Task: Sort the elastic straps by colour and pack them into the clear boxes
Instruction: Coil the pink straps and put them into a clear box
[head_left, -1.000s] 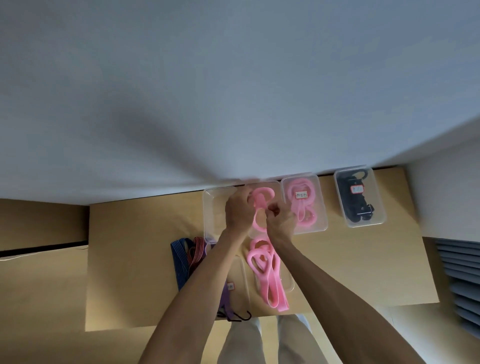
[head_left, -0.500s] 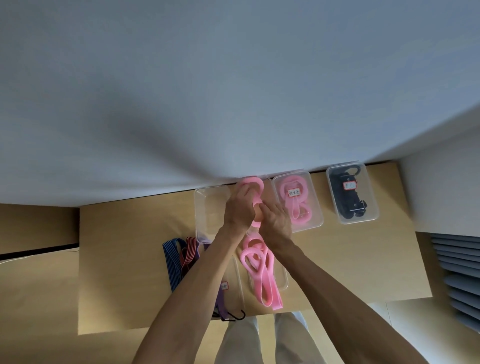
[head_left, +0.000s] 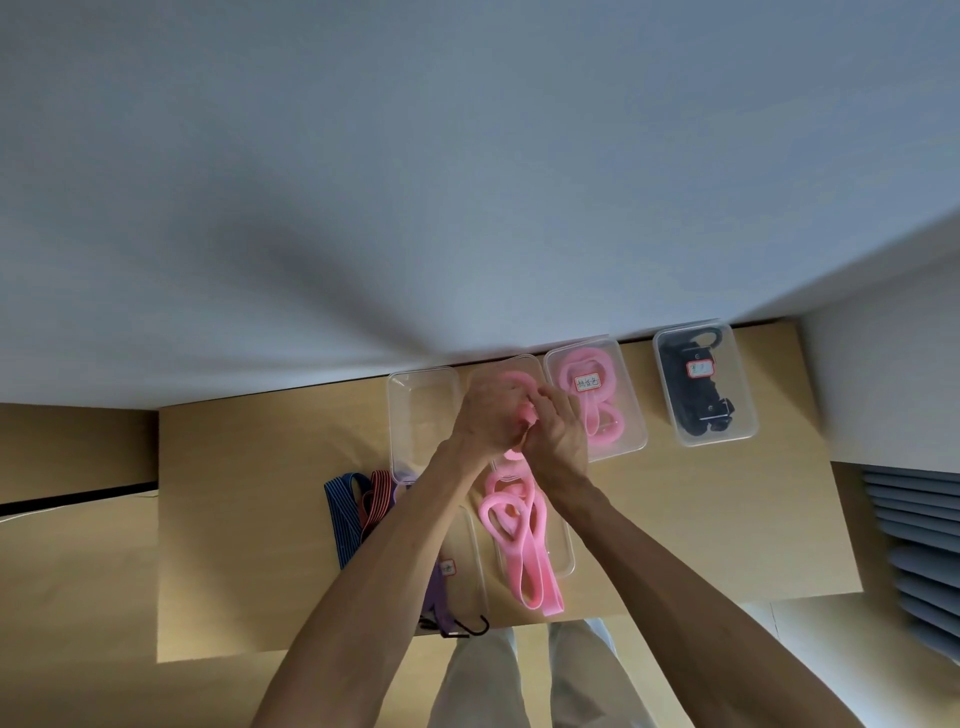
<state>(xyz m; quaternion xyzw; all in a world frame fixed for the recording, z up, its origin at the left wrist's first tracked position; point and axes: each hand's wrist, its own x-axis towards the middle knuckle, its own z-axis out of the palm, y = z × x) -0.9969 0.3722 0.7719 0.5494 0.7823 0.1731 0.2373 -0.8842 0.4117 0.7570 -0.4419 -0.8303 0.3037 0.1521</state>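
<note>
The pink strap (head_left: 525, 410) sits bunched between both hands above a clear box (head_left: 522, 366) at the table's far edge, only small bits of pink showing between the knuckles. The left hand (head_left: 488, 418) curls round it from about nine o'clock and the right hand (head_left: 558, 428) pinches it from three o'clock, the two hands pressed together. The step looks like coiling the strap small enough to drop into that box; doing it well likely means keeping the loops tight, lowering the bundle flat, and pressing it down before letting go, since springy elastic tends to uncoil. At three o'clock of the hands a labelled box of pink straps (head_left: 597, 397) is already packed, and further that way a box of black straps (head_left: 701, 387). At nine o'clock stands an empty box (head_left: 423, 410). Toward six o'clock more pink straps (head_left: 519, 540) trail out of a near box; at seven o'clock lie a purple strap (head_left: 439, 597) and blue and red striped straps (head_left: 358, 504) on the wooden table (head_left: 249, 519).
</note>
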